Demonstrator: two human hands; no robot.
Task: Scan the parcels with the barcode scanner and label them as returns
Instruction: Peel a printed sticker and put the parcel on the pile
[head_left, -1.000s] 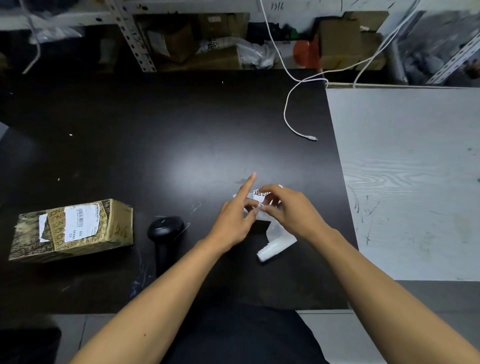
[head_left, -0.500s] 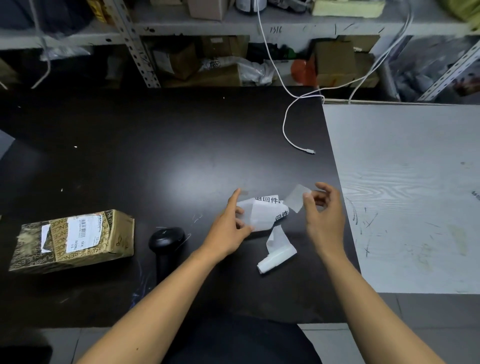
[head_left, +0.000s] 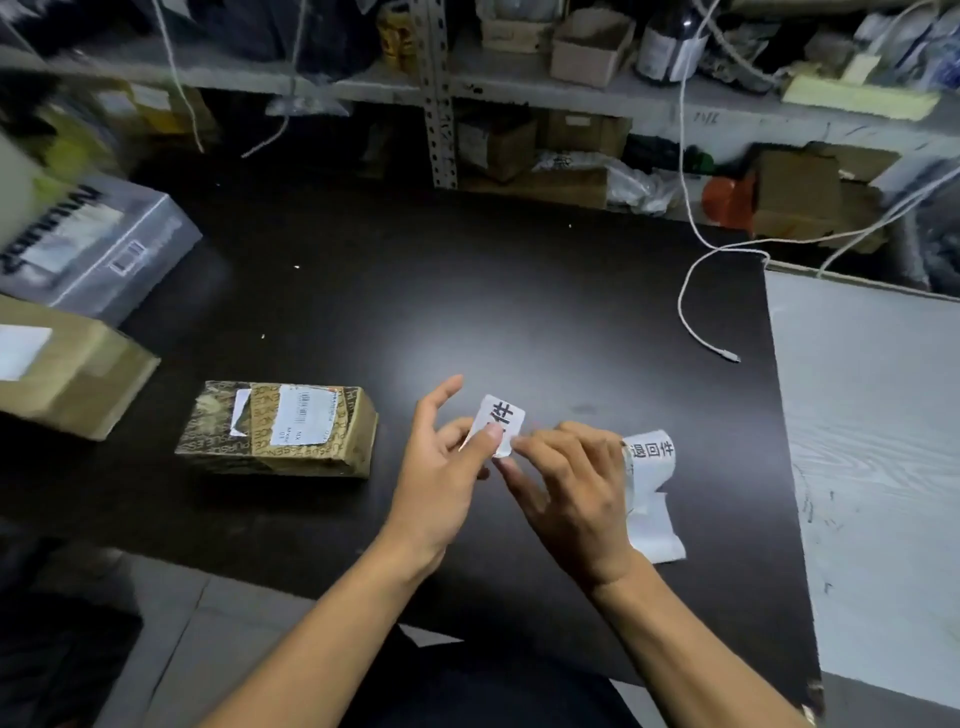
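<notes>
A small white return label (head_left: 500, 420) with black characters is pinched between the thumb and fingers of my left hand (head_left: 441, 467), and the fingertips of my right hand (head_left: 566, 488) pinch its lower edge. The strip of remaining labels (head_left: 649, 478) lies on the black table (head_left: 467, 291) just right of my right hand. A gold-patterned parcel (head_left: 280, 428) with a white barcode sticker lies to the left of my hands. The barcode scanner is out of view.
A brown carton (head_left: 62, 369) and a grey box (head_left: 93, 244) sit at the table's left edge. A white cable (head_left: 691, 291) trails across the back right. A pale wood-grain board (head_left: 872, 441) adjoins on the right. Cluttered shelves stand behind.
My view has swung left, bringing the cartons in and losing the scanner. My right hand let go of the backing piece and came back to the label, which my left hand has lifted off the strip.
</notes>
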